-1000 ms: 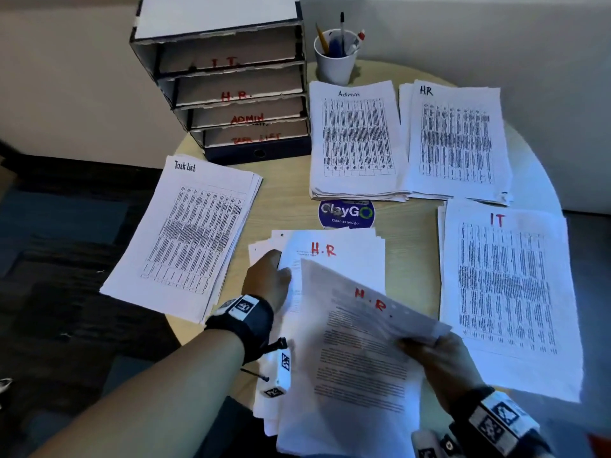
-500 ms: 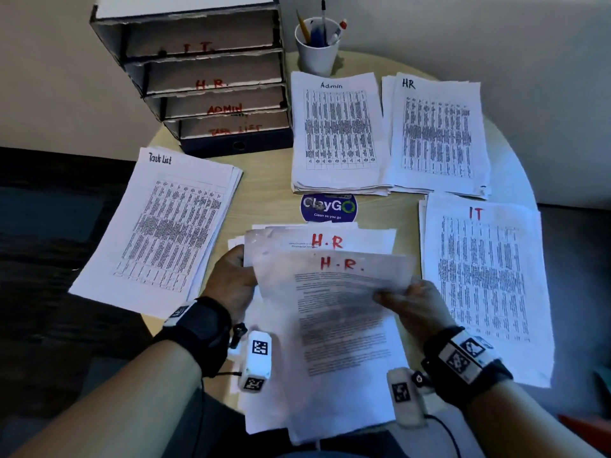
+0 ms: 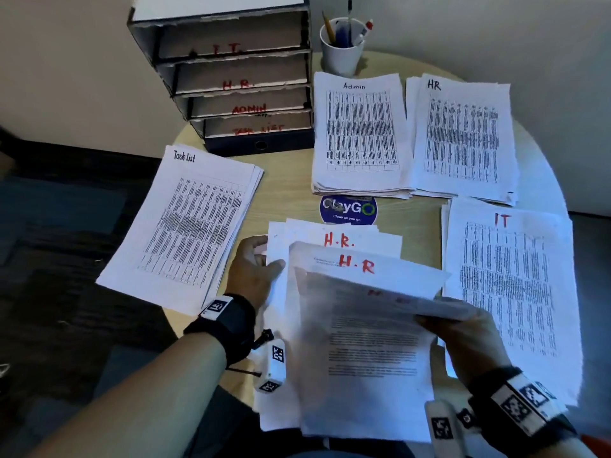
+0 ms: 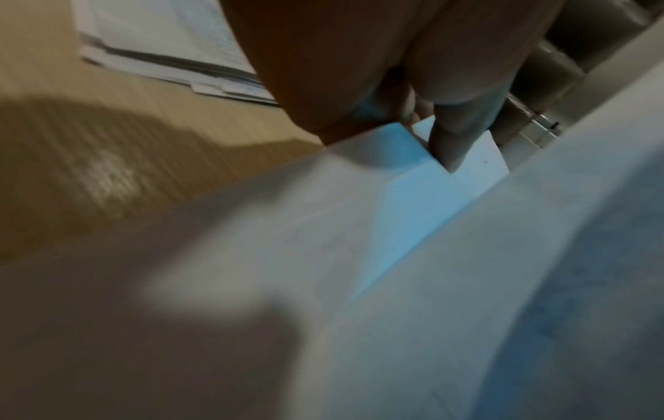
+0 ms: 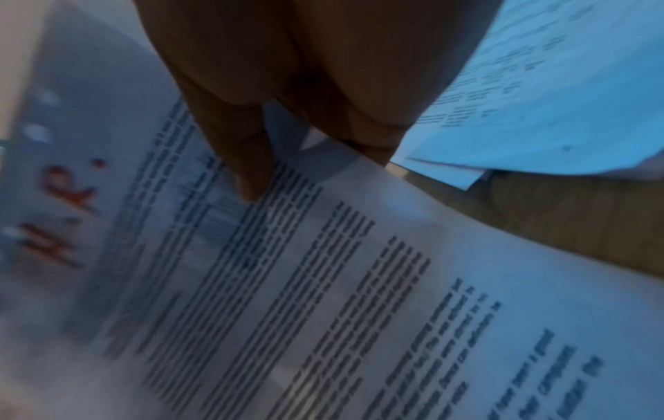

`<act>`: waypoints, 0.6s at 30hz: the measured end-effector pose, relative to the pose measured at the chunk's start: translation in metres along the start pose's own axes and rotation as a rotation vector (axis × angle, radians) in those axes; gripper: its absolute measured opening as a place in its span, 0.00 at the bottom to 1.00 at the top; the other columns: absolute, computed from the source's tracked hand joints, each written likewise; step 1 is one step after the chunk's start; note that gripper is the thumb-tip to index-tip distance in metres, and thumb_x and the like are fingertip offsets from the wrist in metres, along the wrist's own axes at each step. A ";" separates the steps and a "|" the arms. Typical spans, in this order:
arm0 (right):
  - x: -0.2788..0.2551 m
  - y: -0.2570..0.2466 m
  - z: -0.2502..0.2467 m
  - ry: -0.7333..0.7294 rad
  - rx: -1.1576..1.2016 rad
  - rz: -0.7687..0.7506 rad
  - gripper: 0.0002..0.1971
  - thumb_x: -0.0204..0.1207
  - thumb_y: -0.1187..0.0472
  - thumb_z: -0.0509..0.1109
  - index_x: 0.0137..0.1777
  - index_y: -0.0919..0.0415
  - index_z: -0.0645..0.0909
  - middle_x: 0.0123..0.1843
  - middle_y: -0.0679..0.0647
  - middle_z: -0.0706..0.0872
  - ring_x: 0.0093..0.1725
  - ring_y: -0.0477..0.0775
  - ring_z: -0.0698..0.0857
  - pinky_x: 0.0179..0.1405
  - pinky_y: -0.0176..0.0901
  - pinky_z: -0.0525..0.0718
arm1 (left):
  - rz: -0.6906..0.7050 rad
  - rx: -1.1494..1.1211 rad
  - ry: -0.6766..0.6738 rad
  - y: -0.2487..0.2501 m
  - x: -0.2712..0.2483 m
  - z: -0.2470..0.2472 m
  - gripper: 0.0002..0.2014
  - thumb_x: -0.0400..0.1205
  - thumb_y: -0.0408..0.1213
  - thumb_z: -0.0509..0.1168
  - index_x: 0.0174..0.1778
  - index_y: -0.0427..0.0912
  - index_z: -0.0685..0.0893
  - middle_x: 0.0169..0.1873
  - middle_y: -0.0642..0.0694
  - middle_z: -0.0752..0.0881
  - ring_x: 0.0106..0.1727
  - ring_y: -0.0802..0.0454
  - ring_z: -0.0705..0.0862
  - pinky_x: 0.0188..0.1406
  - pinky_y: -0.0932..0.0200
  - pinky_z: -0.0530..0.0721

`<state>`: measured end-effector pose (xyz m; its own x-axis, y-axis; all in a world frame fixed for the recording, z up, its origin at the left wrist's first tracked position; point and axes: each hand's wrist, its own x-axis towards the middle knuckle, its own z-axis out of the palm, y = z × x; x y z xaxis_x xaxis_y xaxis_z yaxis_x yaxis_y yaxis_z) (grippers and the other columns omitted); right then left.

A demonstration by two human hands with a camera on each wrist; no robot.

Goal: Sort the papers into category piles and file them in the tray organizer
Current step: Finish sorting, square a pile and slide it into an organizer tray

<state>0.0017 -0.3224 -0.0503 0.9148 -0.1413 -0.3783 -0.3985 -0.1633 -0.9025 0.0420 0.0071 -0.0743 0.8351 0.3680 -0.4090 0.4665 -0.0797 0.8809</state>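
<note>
Right hand (image 3: 463, 338) pinches the top white printed sheet marked H.R. in red (image 3: 370, 342), lifted off the unsorted fan of sheets (image 3: 330, 239) at the table's near edge. Left hand (image 3: 254, 272) presses the fan's left edge, fingers straight. Risk: the sheet beneath drags along, and the fan slides off the round wooden table (image 3: 287, 196).

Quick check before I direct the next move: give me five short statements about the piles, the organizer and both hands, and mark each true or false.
1. The right hand holds a sheet marked H.R. in red. True.
2. The organizer's top tray is labelled ADMIN. False: the top one reads I.T.; ADMIN is third down.
3. The IT pile lies nearest the right hand. True.
4. The left hand rests on the Task List pile. False: it touches the left edge of the unsorted stack in front of the person.
5. The pen cup stands between the organizer and the Admin pile. False: it stands behind the Admin pile, right of the organizer.
</note>
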 end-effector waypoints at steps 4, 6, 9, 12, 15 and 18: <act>-0.002 -0.001 -0.001 -0.152 0.067 -0.071 0.08 0.56 0.74 0.79 0.29 0.60 0.89 0.32 0.50 0.89 0.28 0.42 0.83 0.28 0.29 0.76 | -0.027 -0.073 -0.024 -0.001 0.003 0.003 0.20 0.76 0.20 0.73 0.57 0.45 0.80 0.46 0.38 0.88 0.41 0.48 0.88 0.40 0.54 0.87; 0.000 0.002 -0.002 -0.177 0.063 -0.065 0.10 0.55 0.66 0.80 0.38 0.59 0.88 0.37 0.53 0.91 0.35 0.46 0.87 0.35 0.34 0.82 | -0.076 -0.200 -0.061 0.001 0.002 0.003 0.18 0.73 0.15 0.72 0.55 0.34 0.81 0.40 0.39 0.88 0.33 0.53 0.88 0.33 0.58 0.88; 0.005 0.001 0.004 -0.244 0.268 0.054 0.26 0.60 0.77 0.77 0.60 0.65 0.80 0.51 0.65 0.91 0.50 0.63 0.90 0.46 0.52 0.89 | -0.115 -0.332 -0.226 0.007 -0.004 0.001 0.09 0.74 0.13 0.69 0.44 0.29 0.81 0.26 0.47 0.88 0.24 0.57 0.85 0.27 0.64 0.84; 0.012 -0.004 0.011 -0.303 0.329 0.140 0.27 0.63 0.83 0.71 0.64 0.69 0.77 0.54 0.70 0.89 0.54 0.73 0.88 0.49 0.59 0.89 | -0.162 -0.377 -0.374 0.005 -0.010 -0.006 0.06 0.75 0.21 0.70 0.47 0.26 0.83 0.30 0.41 0.90 0.29 0.53 0.88 0.30 0.65 0.84; 0.022 -0.003 0.014 -0.319 0.345 0.193 0.26 0.63 0.81 0.71 0.62 0.71 0.78 0.55 0.70 0.89 0.55 0.76 0.87 0.51 0.63 0.89 | -0.196 -0.452 -0.477 -0.004 -0.007 -0.014 0.21 0.67 0.31 0.79 0.55 0.29 0.88 0.49 0.34 0.91 0.49 0.42 0.90 0.48 0.50 0.88; 0.027 -0.012 0.019 -0.345 0.401 0.285 0.23 0.65 0.84 0.67 0.61 0.73 0.78 0.52 0.71 0.90 0.47 0.71 0.90 0.39 0.56 0.90 | -0.242 -0.465 -0.603 -0.003 -0.006 -0.021 0.28 0.56 0.36 0.88 0.52 0.35 0.92 0.48 0.36 0.92 0.48 0.43 0.91 0.46 0.51 0.89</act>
<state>0.0326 -0.3056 -0.0542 0.7708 0.2106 -0.6012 -0.6367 0.2248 -0.7376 0.0294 0.0246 -0.0700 0.8021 -0.2490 -0.5428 0.5963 0.3820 0.7060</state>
